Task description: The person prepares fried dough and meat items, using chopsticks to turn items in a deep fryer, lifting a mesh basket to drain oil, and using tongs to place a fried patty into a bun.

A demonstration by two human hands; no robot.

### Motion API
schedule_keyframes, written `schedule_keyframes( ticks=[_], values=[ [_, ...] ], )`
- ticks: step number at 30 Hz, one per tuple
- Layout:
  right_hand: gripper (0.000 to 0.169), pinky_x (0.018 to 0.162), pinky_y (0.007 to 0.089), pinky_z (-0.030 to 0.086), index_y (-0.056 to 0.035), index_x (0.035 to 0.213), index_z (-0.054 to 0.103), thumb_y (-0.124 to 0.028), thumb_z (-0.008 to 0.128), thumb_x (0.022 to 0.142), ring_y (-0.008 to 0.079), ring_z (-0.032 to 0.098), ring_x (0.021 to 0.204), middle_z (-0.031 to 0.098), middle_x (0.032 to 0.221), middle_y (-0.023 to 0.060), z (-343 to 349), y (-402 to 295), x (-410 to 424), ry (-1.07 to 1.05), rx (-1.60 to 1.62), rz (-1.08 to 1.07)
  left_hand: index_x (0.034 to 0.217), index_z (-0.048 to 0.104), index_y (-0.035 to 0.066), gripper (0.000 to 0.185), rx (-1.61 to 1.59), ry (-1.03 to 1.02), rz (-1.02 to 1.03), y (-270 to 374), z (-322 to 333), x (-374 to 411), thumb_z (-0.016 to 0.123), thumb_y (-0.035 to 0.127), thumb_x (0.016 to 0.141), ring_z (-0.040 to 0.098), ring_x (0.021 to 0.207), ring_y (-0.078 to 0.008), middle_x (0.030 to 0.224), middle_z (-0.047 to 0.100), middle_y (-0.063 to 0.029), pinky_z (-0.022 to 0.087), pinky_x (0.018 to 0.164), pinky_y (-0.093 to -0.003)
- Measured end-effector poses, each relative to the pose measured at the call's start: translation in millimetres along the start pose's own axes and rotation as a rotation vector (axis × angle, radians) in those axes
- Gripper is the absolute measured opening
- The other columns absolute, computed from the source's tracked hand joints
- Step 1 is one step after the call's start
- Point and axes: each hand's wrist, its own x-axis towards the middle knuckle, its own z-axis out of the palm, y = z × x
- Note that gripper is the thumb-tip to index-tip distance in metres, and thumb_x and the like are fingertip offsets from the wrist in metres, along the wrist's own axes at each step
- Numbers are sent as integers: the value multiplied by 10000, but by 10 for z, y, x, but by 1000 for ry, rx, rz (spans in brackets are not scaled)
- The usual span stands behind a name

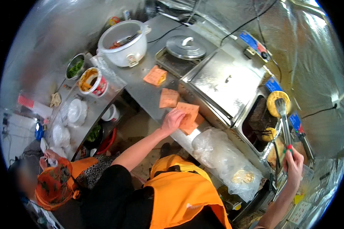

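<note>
My left hand (173,121) pinches the edge of an orange-pink paper food bag (190,111) over the steel counter's edge. Another paper bag lies partly under it. Farther up the counter, a filled bag (169,98) and one with yellow bread showing at its mouth (155,75) lie flat. On the right, my right hand (295,160) grips long metal tongs (286,131) by the red and green handle part. The head of the tongs overlaps a round golden flatbread (275,100) beside the open well of a steel cooker (215,86). Dark food (258,117) sits in that well.
A clear plastic bag with pale rounds (226,160) lies along the near counter edge. Behind stand a white cooker pot (129,54) and a lidded pan (186,47). At left are a sauce bucket (93,81), a bowl of greens (75,67) and another person in an orange apron (56,183).
</note>
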Motion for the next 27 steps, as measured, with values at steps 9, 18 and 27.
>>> schedule_keyframes(
  ticks=[9,18,27],
  values=[
    [295,455,226,381,21,1134,703,-204,687,943,38,484,506,595,644,-11,1687,-456,-295,-490,41,203,1031,665,35,209,-53,123,202,370,-463,327,664,-54,843,648,970,-293,1092,709,-91,529,844,-361],
    [373,488,248,412,35,1208,692,-207,721,925,40,506,553,610,665,0,2027,-623,50,-631,-59,219,987,678,86,241,-182,22,168,31,-897,201,698,-52,791,525,1258,-334,1320,622,-99,398,1086,-454],
    [270,445,233,407,17,1129,708,-174,701,938,39,539,551,588,659,-18,2444,-771,159,-794,-207,169,1597,212,128,1439,210,-546,443,-14,-1062,57,745,849,472,111,1533,-378,1654,187,-145,79,1217,-611]
  ],
)
